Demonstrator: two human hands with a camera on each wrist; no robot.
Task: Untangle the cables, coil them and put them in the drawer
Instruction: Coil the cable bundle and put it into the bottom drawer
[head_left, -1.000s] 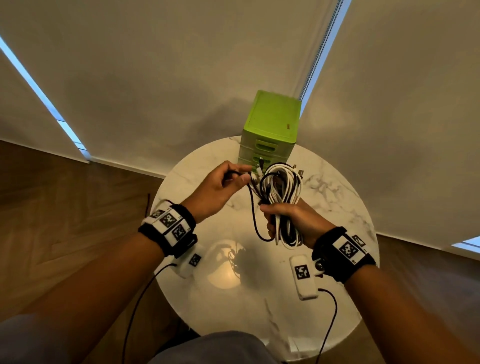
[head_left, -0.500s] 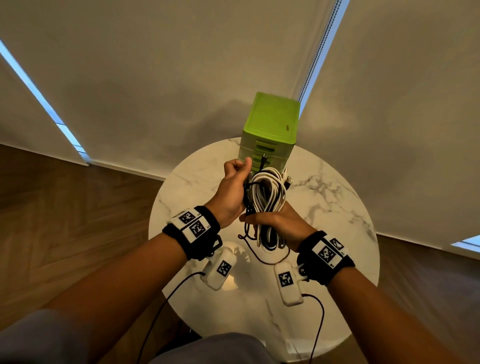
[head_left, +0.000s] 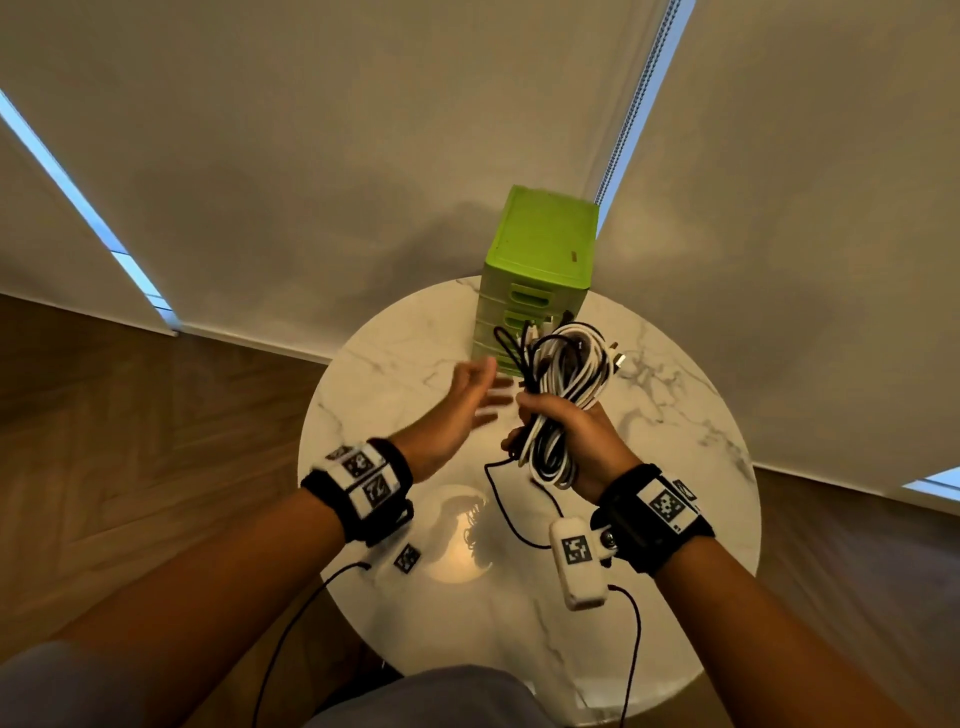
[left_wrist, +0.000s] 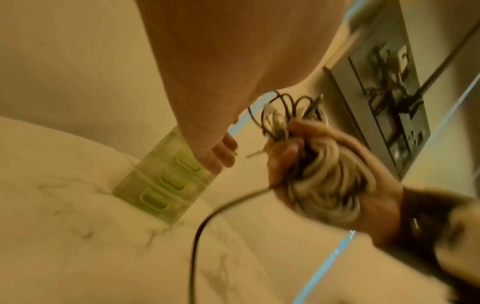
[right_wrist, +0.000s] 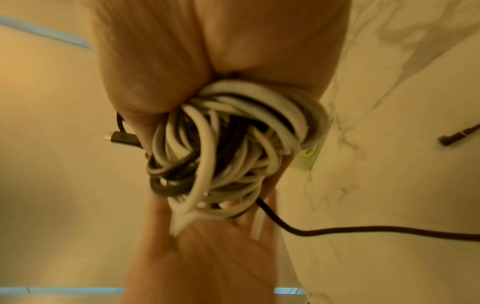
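Cables (head_left: 561, 395), white and black, sit in a messy bunch in the right hand (head_left: 576, 436), which is wrapped tight around the middle of the bunch, up above the round bench (head_left: 701, 467). One black cable end hangs down from the bunch at 6 o'clock and curls over the bench top. The left hand (head_left: 457, 410) is just beside the bunch at 9 o'clock, fingers spread wide, holding nothing; it looks blurry. The green drawers (head_left: 540, 260) stand at 12 o'clock on the bench, all pushed in.

From the left wrist, the left hand (left_wrist: 213, 123) has straight fingers reaching toward the drawers (left_wrist: 166, 181). The right hand (left_wrist: 332, 174) at 3 o'clock grips the cables (left_wrist: 324, 164), with a black end trailing down.

From the right wrist, the cables (right_wrist: 228, 148) fill the middle, squeezed in the right hand (right_wrist: 182, 61). The left hand (right_wrist: 207, 257) lies flat and wide at 6 o'clock, right by the bunch; I cannot tell if it touches.
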